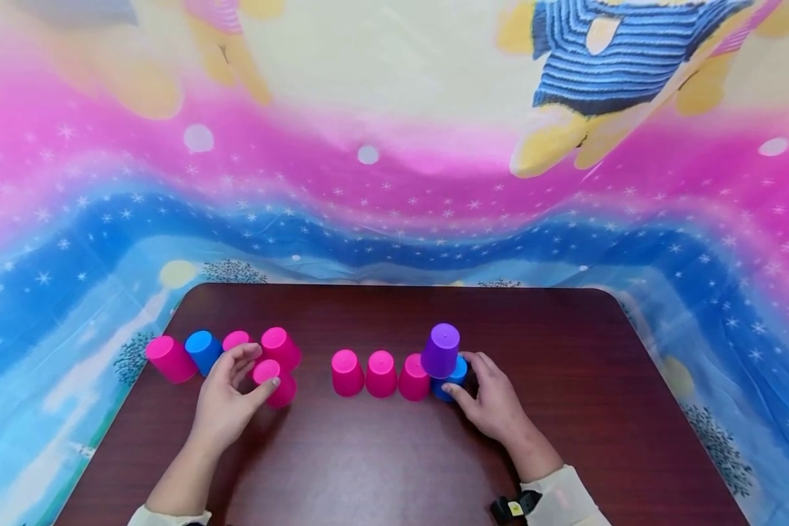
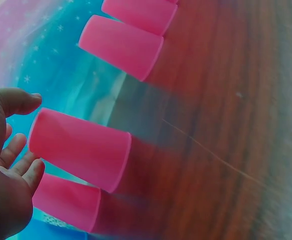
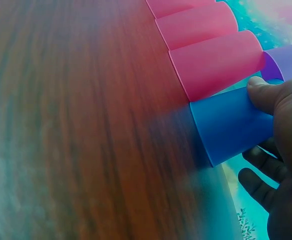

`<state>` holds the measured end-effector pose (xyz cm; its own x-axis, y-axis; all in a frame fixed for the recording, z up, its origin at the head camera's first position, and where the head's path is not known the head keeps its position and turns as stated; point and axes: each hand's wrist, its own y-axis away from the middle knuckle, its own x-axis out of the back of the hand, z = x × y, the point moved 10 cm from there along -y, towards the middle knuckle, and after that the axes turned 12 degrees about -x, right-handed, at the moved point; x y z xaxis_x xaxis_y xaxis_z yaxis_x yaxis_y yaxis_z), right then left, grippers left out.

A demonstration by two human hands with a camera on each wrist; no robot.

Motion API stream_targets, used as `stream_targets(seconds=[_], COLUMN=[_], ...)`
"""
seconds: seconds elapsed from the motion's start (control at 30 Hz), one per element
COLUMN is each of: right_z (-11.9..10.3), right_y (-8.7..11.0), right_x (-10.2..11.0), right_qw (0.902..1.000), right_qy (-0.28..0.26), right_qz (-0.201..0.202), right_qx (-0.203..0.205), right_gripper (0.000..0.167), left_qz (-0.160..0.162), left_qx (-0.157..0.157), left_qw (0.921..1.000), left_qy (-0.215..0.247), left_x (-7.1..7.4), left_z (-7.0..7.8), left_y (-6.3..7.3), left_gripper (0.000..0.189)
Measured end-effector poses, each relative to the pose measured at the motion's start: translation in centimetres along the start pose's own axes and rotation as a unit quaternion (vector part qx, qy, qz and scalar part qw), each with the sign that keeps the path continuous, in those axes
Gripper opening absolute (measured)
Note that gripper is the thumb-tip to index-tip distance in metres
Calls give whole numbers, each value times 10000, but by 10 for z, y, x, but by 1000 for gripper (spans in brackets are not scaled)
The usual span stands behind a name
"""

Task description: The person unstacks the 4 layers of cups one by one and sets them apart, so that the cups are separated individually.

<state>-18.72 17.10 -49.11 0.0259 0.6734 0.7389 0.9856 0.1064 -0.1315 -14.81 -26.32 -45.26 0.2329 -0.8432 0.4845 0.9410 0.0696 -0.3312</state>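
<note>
My right hand [image 1: 496, 402] grips a blue cup [image 3: 226, 122], thumb on its near side and fingers around the far right. The cup stands upside down at the right end of a row with three pink cups [image 1: 381, 374]. A purple cup [image 1: 440, 351] sits upside down on top, across the blue cup and the nearest pink one. My left hand [image 1: 226, 409] is spread loosely at the upper part of another pink cup [image 2: 80, 150]; its thumb overlaps that cup in the head view. Whether it touches the cup is unclear.
Left of and behind my left hand stand a pink cup [image 1: 171, 359], a blue cup [image 1: 204, 352], a partly hidden pink cup [image 1: 237, 340] and another pink cup [image 1: 281, 348]. All are on a dark brown table [image 1: 368, 467]. A printed cloth [image 1: 394, 183] hangs behind.
</note>
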Motion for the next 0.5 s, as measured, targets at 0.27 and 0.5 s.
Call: stream_targets(seconds=[0.27,0.5], right_z=[0,1], right_y=[0,0], right_x=[-1,-1], right_qw=[10000,9999], right_qy=[9,12], right_qz=[-20,-45], right_qx=[-47,-112], right_gripper=[62,63], left_qz=[46,-78], left_qx=[-267,-370], left_qw=[9996,9991], left_qy=[25,174], left_x=[-3,-17], left_z=[21,41], left_y=[-10,-20], left_gripper=[71,73])
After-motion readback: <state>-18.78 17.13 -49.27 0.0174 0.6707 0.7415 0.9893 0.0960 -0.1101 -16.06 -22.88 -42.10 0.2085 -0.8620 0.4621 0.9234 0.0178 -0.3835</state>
